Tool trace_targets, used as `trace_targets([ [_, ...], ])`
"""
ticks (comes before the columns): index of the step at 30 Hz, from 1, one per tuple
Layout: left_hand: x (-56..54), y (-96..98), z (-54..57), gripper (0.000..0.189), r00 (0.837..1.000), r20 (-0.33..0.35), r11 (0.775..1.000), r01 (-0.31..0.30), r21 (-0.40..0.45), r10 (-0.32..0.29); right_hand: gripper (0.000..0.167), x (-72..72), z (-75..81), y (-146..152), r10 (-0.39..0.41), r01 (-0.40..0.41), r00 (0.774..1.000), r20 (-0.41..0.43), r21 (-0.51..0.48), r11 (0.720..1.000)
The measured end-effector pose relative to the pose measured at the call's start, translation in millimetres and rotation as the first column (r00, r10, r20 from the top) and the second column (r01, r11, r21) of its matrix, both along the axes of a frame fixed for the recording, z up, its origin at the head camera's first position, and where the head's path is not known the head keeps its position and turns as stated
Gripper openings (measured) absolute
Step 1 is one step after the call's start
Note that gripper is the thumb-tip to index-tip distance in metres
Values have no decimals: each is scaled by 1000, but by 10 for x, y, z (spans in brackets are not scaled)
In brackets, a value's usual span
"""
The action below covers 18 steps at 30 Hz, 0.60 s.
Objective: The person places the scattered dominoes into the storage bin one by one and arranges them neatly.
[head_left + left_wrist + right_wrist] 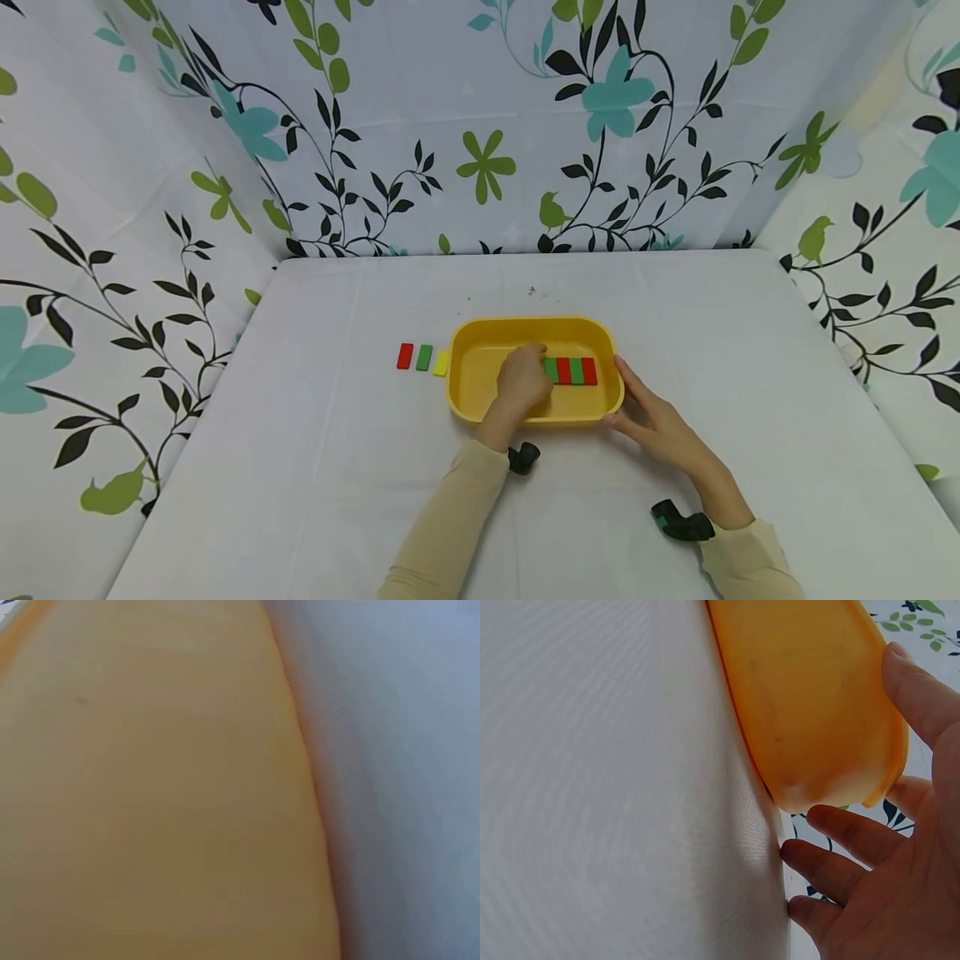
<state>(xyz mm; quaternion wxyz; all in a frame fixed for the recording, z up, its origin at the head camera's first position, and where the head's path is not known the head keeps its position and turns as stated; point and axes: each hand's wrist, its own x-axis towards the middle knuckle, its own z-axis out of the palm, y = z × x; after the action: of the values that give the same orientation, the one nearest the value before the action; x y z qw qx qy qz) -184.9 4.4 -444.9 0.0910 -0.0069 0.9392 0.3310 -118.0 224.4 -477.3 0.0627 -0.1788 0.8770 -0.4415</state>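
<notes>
A yellow plastic tray (480, 325) lies on the white table. Inside it is a row of small flat blocks in alternating colours, among them a green block (577, 372) and a red block (589, 372). My left hand (522, 379) reaches into the tray at the left end of this row, its fingers bent downward; whatever lies under the fingertips is hidden. Thumb and fingers spread, my right hand (660, 425) rests against the tray's right end. The right wrist view shows the thumb (922, 697) on the tray's wall and the other fingers loosely extended.
Left of the tray, a red block (405, 356), a green block (423, 357) and a yellow block (441, 362) lie in a line on the table (337, 467). Patterned curtains (420, 100) surround the table. The tray's side fills much of the left wrist view.
</notes>
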Motion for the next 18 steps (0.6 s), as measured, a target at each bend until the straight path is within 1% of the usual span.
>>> trace_targets([
  [3,24,-23,29,54,995,-99,1000,11,20,-9,88,7,11,-3,-3,3,1000,9,-8,1000],
  [5,52,-59,77,53,984,-176,996,33,87,-17,88,12,18,-4,-1,1,1000,13,-13,1000],
  [6,69,-88,107,52,974,-224,991,53,127,-23,88,11,18,-3,1,-1,1000,13,-12,1000],
  [8,101,-173,186,50,952,-305,972,91,216,-22,88,9,23,-4,2,-2,1000,11,-9,1000],
  [10,132,-293,285,48,922,-388,947,132,293,-8,88,6,27,-5,3,-3,1000,6,-7,1000],
  [12,145,-443,375,47,886,-464,923,157,352,26,88,4,30,-6,2,-2,1000,3,-2,1000],
  [14,153,-617,467,46,856,-511,906,153,394,78,89,2,34,-6,3,-3,1000,1,-2,1000],
  [15,152,-714,503,46,838,-535,901,147,409,106,89,1,35,-6,3,-3,1000,1,-2,1000],
  [16,149,-816,537,46,824,-550,897,134,421,135,89,1,37,-5,3,-3,1000,1,-4,1000],
  [17,140,-922,560,47,812,-559,896,113,430,167,89,0,37,-3,2,-2,1000,1,-3,1000],
  [18,129,-1033,581,48,804,-562,897,87,434,194,89,-2,36,-2,2,-2,1000,1,-2,1000],
])
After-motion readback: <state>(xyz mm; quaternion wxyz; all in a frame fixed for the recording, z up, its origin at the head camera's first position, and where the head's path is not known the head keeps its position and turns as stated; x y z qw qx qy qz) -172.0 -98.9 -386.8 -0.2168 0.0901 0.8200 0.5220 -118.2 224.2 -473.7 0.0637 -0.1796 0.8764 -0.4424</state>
